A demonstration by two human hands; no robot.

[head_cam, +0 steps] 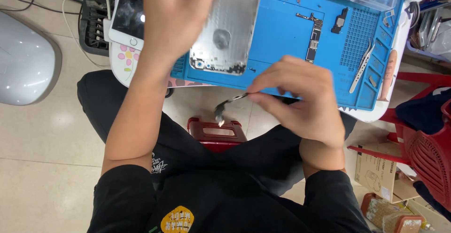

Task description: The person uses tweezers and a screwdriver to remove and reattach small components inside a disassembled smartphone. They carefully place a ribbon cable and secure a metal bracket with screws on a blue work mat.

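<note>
Pinching a flex cable (229, 105), right hand (300, 102) hovers, seemingly past mat edge (282, 92).

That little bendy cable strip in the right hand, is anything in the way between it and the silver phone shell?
Nothing visible is. The cable strip hangs from the right hand, pinched in its fingers, just below the edge of the blue mat. The phone shell, held by the left hand, sits just above it, with only open air between.
</note>
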